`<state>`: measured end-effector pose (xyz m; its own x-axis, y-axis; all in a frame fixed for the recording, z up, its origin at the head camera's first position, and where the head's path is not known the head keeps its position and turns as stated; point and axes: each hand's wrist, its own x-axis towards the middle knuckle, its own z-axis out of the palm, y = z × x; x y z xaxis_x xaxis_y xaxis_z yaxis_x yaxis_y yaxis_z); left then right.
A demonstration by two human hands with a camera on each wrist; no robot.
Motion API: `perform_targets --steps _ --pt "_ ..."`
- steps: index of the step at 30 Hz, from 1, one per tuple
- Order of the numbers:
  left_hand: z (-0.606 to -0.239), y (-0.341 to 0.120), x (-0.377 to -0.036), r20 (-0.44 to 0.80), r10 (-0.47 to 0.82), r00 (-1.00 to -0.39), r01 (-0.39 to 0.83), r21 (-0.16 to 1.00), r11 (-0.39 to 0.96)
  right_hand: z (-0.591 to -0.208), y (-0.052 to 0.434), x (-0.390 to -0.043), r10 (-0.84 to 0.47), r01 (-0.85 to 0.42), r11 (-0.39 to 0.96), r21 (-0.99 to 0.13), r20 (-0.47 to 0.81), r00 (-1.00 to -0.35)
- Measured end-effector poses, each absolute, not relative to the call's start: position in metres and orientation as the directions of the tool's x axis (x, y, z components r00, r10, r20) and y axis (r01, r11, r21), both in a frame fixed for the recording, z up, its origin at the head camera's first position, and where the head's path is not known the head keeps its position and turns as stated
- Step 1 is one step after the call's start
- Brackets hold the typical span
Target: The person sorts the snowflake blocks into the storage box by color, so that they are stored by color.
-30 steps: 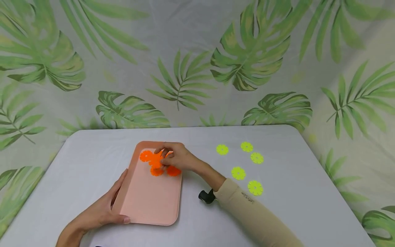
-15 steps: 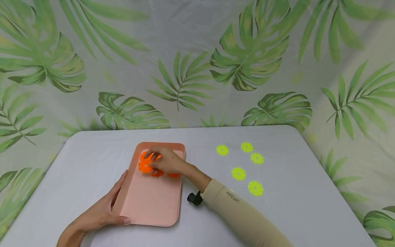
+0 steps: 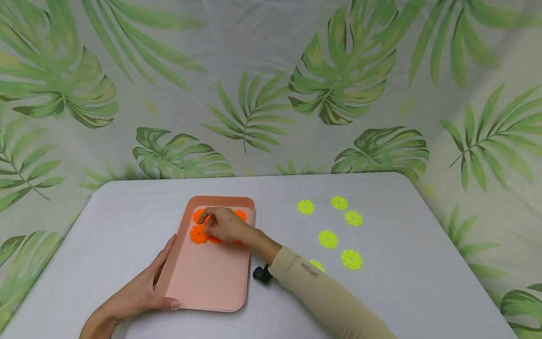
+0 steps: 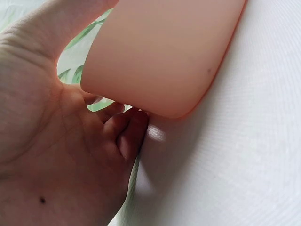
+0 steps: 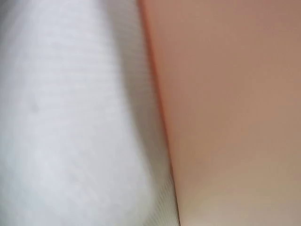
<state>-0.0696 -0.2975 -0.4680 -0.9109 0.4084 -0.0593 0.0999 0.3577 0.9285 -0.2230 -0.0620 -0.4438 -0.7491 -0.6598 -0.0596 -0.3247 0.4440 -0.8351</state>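
A pink tray lies on the white table, its long side running away from me. At its near left corner my left hand grips the rim; the left wrist view shows several fingers curled by the tray's wall. My right hand reaches over the tray's far part. Thumb and index finger pinch an orange slotted disc close to the left wall. Another orange disc lies behind it, and one more sits at the far right. The hand partly covers other orange discs.
Several yellow-green slotted discs lie scattered on the table right of the tray. One is partly hidden by the right sleeve. A black device shows under the right wrist. A leaf-print cloth hangs behind the table.
My right hand has moved left across the tray with the orange disc, then slightly nearer to me. The far right orange disc has come into view. The left hand stays put.
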Motion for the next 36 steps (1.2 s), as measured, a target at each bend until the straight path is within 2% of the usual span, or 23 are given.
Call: perform_targets --steps 14,21,29,36 --pt "-0.469 -0.297 -0.07 -0.044 0.412 -0.91 0.116 0.928 0.355 -0.445 -0.069 -0.218 -0.559 -0.274 0.582 -0.766 -0.132 -0.819" --pt "-0.468 -0.298 -0.07 -0.056 0.413 -0.909 0.099 0.934 0.344 -0.442 -0.062 -0.22 -0.569 -0.257 0.479 -0.84 -0.074 -0.819" --pt "-0.469 -0.296 -0.07 -0.052 0.41 -0.911 0.103 0.933 0.346 -0.427 -0.031 -0.225 -0.564 -0.286 0.373 -0.883 0.029 -0.825" --pt "-0.468 -0.297 -0.069 -0.065 0.401 -0.914 0.092 0.928 0.361 -0.417 0.005 -0.238 -0.54 -0.354 0.395 -0.848 0.098 -0.836"
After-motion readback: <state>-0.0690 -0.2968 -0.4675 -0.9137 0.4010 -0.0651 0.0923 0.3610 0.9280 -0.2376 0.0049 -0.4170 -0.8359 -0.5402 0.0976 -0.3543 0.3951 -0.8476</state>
